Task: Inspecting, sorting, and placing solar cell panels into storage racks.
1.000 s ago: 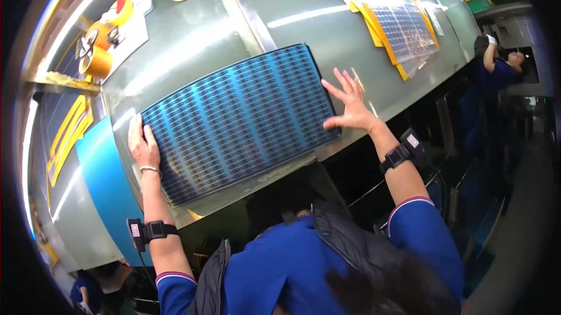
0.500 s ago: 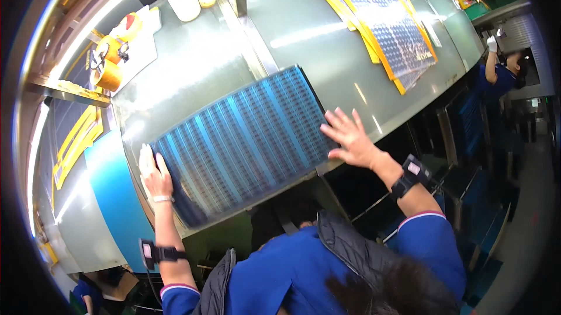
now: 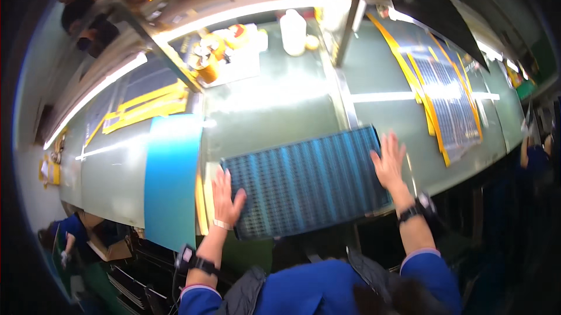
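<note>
A thin rectangular panel (image 3: 304,183) with a dense black and blue striped pattern lies before me at the near edge of the table. My left hand (image 3: 228,199) rests along its left end, fingers stretched out and the thumb spread over the panel's edge. At the opposite end, my right hand (image 3: 390,165) is open too, with spread fingers pointing away from me and its palm side against the panel's right edge. Neither hand wraps round the panel. Both wrists carry black strapped devices.
Left of the panel lies a plain blue sheet (image 3: 170,181). Patterned transparent sheets with yellow borders (image 3: 447,102) lie to the right. Farther back are a white bottle (image 3: 293,33), rolls of orange tape (image 3: 207,70) and a metal post (image 3: 350,17). Co-workers are at both sides.
My view has turned, so the table looks more level. The right hand has closed in on the panel's right edge. The left thumb has spread away from its fingers.
</note>
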The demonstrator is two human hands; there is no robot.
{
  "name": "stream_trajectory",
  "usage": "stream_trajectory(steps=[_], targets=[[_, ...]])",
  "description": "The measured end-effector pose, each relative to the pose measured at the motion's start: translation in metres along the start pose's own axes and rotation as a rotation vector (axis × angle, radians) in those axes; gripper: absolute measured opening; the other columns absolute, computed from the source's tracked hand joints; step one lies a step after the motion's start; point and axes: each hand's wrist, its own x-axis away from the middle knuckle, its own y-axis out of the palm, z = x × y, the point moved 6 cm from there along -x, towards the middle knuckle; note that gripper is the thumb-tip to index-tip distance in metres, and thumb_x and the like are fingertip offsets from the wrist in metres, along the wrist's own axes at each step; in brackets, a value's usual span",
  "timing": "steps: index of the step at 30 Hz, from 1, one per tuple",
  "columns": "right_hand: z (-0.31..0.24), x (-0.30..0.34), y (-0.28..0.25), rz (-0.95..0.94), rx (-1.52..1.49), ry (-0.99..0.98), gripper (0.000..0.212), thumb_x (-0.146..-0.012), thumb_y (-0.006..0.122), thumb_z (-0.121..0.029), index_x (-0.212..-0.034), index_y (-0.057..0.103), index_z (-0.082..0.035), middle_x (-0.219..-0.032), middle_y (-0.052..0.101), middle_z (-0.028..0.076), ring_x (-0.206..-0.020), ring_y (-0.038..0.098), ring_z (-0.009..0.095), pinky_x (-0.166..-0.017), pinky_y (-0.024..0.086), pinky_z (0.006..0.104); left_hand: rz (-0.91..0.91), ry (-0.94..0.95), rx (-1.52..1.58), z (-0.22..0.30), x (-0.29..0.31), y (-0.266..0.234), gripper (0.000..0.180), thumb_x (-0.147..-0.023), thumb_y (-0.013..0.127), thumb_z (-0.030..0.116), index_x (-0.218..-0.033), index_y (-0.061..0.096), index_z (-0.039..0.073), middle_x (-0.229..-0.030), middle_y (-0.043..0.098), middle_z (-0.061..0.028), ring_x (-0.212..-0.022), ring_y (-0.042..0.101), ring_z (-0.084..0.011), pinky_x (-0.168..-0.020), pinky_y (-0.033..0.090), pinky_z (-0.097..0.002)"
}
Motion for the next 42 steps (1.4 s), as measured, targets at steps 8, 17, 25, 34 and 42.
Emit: stream_trajectory(steps=[8, 17, 25, 34, 42], targets=[[0.008, 0.164, -0.024, -0.081, -0.119, -0.016, 0.052, -0.097, 0.038, -0.034, -0.136, 0.038, 0.001, -0.146, 0.029, 0.018, -0.138, 0.02, 0.032, -0.111, 0.002, 0.054, -0.187, 0.336, -0.071, 0.008, 0.142, -0.017, 0.057, -0.075, 0.066, 0.019, -0.128, 0.048, 0.003, -0.136, 0.045, -0.0127, -0.129, 0.041, -0.0272, -0.107, 0.03, -0.046], [0.038, 0.159, -0.115, 0.833, -0.356, 0.39, 0.04, -0.097, 0.046, -0.02, -0.128, 0.044, 0.004, -0.132, 0.042, 0.02, -0.127, 0.036, 0.032, -0.107, 0.03, 0.0403, 0.664, 0.626, 0.382, 0.051, 0.065, -0.176, 0.017, -0.08, 0.063, 0.003, -0.096, 0.058, 0.004, -0.088, 0.064, -0.0096, -0.081, 0.061, -0.0261, -0.074, 0.049, -0.0406], [-0.243, 0.123, -0.034, -0.008, -0.302, -0.605, 0.05, -0.089, 0.054, -0.033, -0.135, 0.045, -0.015, -0.148, 0.023, 0.019, -0.138, 0.018, 0.038, -0.11, 0.005, 0.0566, 0.52, -0.225, 0.283, -0.058, -0.009, -0.111, 0.071, -0.078, 0.07, 0.037, -0.13, 0.042, -0.001, -0.12, 0.054, -0.0232, -0.113, 0.05, -0.0367, -0.093, 0.042, -0.0412], [-0.238, 0.116, 0.018, -0.071, -0.379, -0.359, 0.048, -0.089, 0.054, -0.031, -0.133, 0.046, -0.013, -0.148, 0.022, 0.02, -0.138, 0.016, 0.038, -0.108, 0.003, 0.0592, -0.007, -0.134, -0.615, -0.103, 0.248, -0.097, 0.068, -0.073, 0.066, 0.016, -0.136, 0.041, 0.009, -0.138, 0.039, -0.0183, -0.128, 0.037, -0.0374, -0.106, 0.029, -0.0507], [-0.316, 0.139, -0.012, -0.26, -1.086, -0.335, 0.039, -0.087, 0.06, -0.016, -0.124, 0.052, -0.004, -0.125, 0.052, 0.017, -0.114, 0.052, 0.027, -0.096, 0.041, 0.0376, 0.894, 0.027, -0.12, -0.029, 0.245, -0.246, 0.015, -0.085, 0.057, 0.0, -0.098, 0.063, 0.0, -0.09, 0.068, -0.015, -0.076, 0.069, -0.022, -0.062, 0.056, -0.0258]])
